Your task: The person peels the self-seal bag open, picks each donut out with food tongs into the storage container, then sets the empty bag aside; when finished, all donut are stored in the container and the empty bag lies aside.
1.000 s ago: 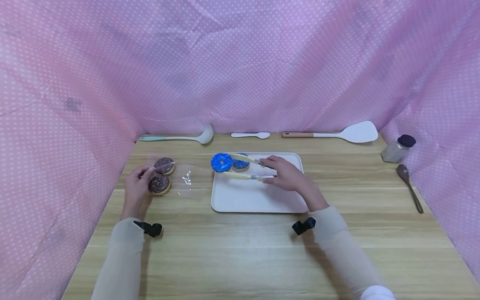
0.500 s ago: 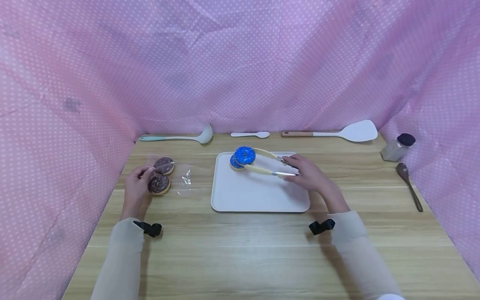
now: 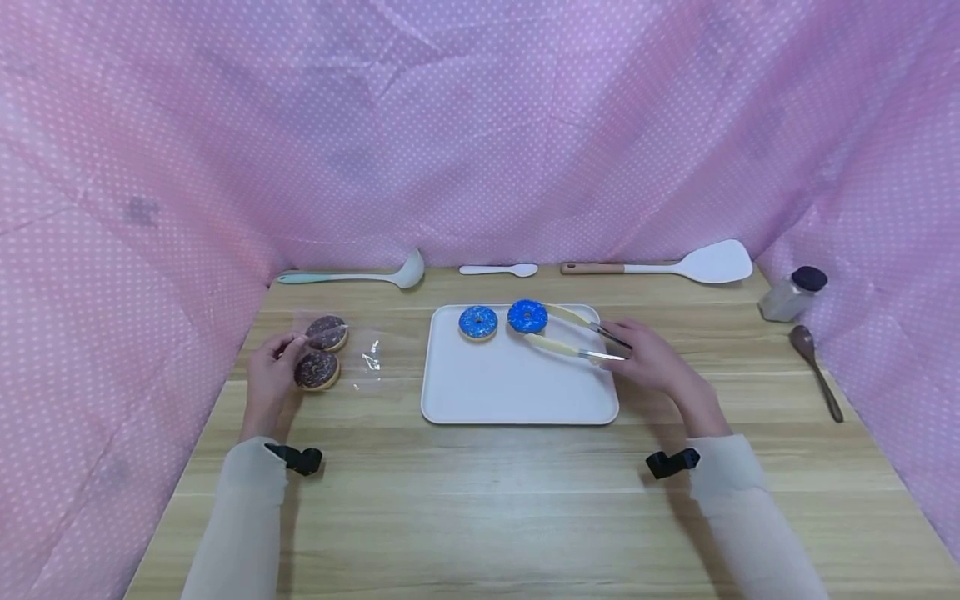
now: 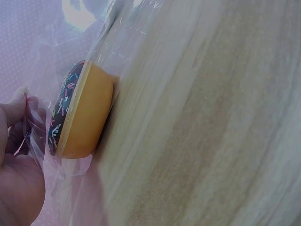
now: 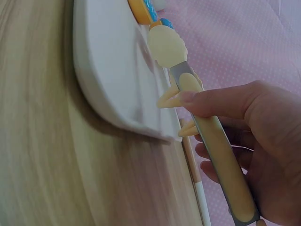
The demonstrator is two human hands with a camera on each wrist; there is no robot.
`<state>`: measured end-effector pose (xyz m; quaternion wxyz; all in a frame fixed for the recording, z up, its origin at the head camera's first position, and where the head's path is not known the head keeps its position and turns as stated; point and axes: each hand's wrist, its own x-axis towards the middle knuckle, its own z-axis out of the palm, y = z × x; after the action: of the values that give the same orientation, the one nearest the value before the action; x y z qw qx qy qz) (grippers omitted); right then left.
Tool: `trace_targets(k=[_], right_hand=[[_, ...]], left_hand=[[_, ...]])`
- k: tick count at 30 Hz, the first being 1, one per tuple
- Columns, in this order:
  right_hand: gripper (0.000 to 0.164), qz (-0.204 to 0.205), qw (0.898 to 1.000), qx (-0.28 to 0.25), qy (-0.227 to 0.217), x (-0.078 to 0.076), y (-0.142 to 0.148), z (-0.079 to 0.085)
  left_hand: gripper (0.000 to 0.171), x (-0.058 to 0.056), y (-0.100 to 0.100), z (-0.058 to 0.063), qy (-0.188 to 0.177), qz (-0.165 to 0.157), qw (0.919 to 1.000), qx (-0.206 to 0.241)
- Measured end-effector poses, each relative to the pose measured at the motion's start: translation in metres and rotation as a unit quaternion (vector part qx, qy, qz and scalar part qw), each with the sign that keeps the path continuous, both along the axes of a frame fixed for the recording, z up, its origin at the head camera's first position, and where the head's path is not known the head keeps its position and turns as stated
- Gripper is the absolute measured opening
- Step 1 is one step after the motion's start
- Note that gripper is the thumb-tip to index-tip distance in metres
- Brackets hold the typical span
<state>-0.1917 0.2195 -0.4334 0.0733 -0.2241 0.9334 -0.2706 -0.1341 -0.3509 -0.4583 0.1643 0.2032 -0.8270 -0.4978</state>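
Note:
My left hand (image 3: 272,371) pinches the edge of a clear plastic bag (image 3: 382,354) at the left of the table. Inside the bag are two chocolate-topped doughnuts (image 3: 317,372) with coloured sprinkles, also in the left wrist view, where one doughnut (image 4: 87,113) shows its side. My right hand (image 3: 660,362) grips a pair of cream-and-metal tongs (image 3: 555,346). Between the tong tips is a blue-iced doughnut (image 3: 517,321), over the back of the white tray (image 3: 517,392). Another blue-iced doughnut (image 3: 468,323) lies on the tray to its left. The tongs (image 5: 221,160) mostly cover the gripped doughnut in the right wrist view.
Along the back edge lie a ladle (image 3: 408,271), a small white spoon (image 3: 498,270) and a white turner (image 3: 716,262). A dark-lidded jar (image 3: 787,298) and a dark wooden spoon (image 3: 817,375) are at the right. Pink dotted cloth (image 3: 480,133) hangs behind.
My right hand has moved right with the tongs, carrying the blue doughnut from the tray's left edge past the other one, which now shows uncovered. My left hand has stayed in place.

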Motion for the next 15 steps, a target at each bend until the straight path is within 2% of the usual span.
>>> trace_targets(k=[4, 12, 15], right_hand=[[0.068, -0.001, 1.000, 0.006, 0.008, 0.0005, 0.0053, -0.0029], [0.067, 0.003, 1.000, 0.015, 0.009, 0.0023, 0.0079, -0.0041], [0.067, -0.002, 1.000, 0.023, 0.002, 0.0033, 0.0077, -0.0026]], left_hand=[[0.033, 0.0003, -0.0003, -0.0003, 0.010, -0.001, 0.9999, 0.010], [0.036, 0.0004, -0.0002, 0.0014, -0.005, 0.004, 1.0000, -0.007], [0.035, 0.0001, -0.0001, 0.0018, -0.005, 0.001, 1.0000, 0.000]])
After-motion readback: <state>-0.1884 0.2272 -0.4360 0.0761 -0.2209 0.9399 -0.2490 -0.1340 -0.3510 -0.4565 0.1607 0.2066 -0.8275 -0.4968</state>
